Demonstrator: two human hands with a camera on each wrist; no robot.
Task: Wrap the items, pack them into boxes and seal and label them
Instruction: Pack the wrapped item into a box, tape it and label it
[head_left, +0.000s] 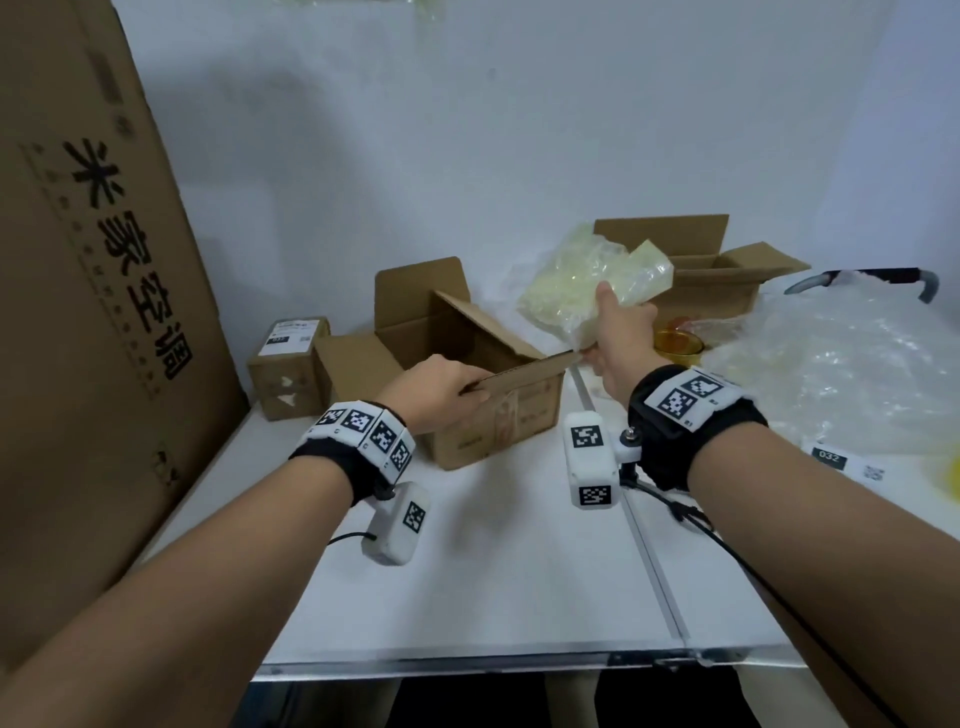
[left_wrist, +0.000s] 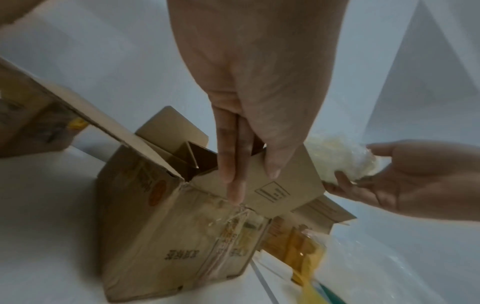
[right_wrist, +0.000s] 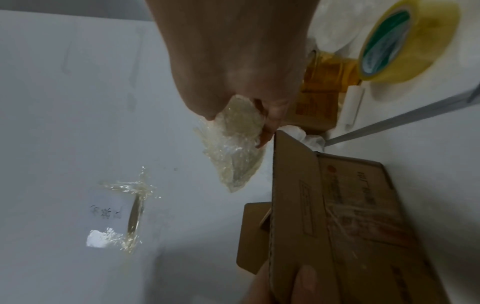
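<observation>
Right hand (head_left: 621, 332) grips wrapped bundle (head_left: 592, 283) above box (head_left: 498, 405): soft, light, crinkly; hold middle. Left hand (head_left: 441, 389) pinches box flap.

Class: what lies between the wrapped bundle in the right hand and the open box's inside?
Head view: only the box's raised near flap, gripped by the left hand, separates it from the wrapped bundle.

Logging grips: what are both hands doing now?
Left hand: grips the open box's near flap.
Right hand: holds the bubble-wrapped bundle.
</observation>
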